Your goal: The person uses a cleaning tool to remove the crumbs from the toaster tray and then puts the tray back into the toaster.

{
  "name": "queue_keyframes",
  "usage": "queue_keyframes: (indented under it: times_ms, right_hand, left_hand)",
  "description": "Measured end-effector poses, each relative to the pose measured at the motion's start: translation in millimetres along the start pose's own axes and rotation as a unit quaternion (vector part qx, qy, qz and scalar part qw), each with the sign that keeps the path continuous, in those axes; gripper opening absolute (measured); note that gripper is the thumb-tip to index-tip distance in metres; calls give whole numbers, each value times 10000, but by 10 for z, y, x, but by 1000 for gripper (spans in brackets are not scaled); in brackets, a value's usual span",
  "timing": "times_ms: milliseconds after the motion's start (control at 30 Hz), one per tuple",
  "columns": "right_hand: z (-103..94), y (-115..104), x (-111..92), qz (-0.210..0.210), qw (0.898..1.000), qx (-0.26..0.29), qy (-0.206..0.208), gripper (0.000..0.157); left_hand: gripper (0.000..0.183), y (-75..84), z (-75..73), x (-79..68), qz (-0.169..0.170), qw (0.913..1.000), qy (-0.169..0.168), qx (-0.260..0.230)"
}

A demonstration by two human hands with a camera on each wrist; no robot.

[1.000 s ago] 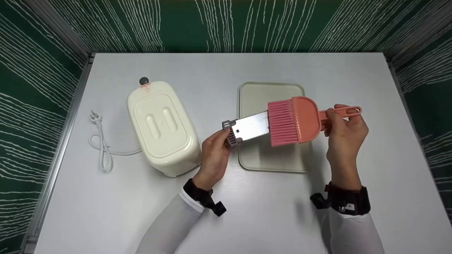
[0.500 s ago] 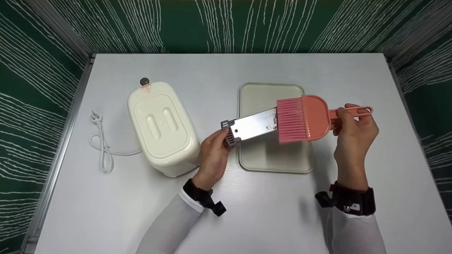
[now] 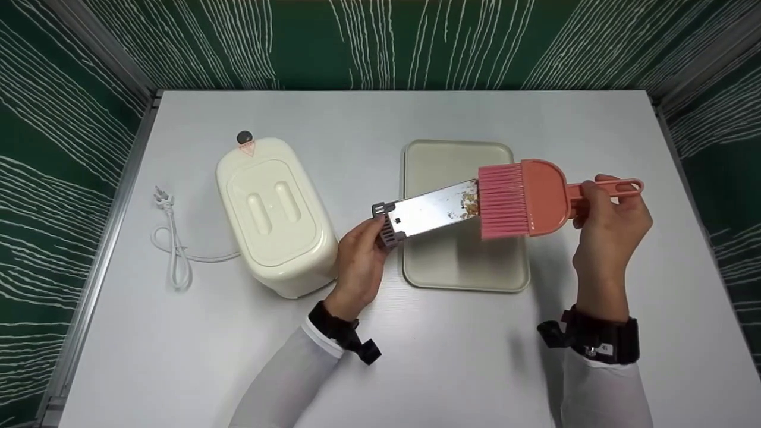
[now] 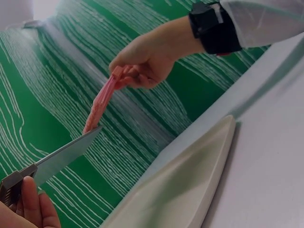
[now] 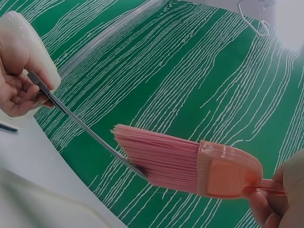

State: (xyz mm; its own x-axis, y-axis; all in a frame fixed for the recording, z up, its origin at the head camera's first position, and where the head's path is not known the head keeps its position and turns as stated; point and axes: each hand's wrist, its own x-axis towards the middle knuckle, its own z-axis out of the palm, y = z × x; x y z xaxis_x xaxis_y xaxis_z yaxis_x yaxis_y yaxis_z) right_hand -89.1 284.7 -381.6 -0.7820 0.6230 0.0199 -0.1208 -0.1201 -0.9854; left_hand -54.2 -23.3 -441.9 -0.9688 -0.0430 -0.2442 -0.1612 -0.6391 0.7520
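My left hand (image 3: 359,264) grips the grey slotted end of a shiny metal crumb tray (image 3: 425,209), thumb on top. Brown crumbs (image 3: 469,203) lie at the crumb tray's far end. In my right hand (image 3: 612,238) is the handle of a coral-pink brush (image 3: 542,196) with wide pink bristles. The bristle tips touch the far end of the crumb tray, as the right wrist view shows with the brush (image 5: 228,171) and the thin edge of the crumb tray (image 5: 90,130). Both are held above a beige rectangular tray (image 3: 464,278) on the table.
A cream toaster (image 3: 273,211) with a lid on top stands left of my left hand. Its white cord and plug (image 3: 173,238) lie further left on the white table (image 3: 416,351). Green walls with white lines (image 3: 404,44) surround the table.
My right hand has drawn the brush to the right along the crumb tray, uncovering crumbs near its far end. My left hand and the crumb tray have barely moved.
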Motion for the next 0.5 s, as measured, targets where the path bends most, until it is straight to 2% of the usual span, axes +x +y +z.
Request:
queue_keyframes:
  times_ms: [267, 500]
  right_hand:
    - [-30, -41, 12, -105, 9998, 91, 110, 12]
    - [-48, -78, 27, -4, 9997, 152, 210, 13]
  left_hand:
    - [33, 0, 11, -6, -28, 9999, 37, -91]
    - [34, -4, 16, -5, -27, 9999, 52, -141]
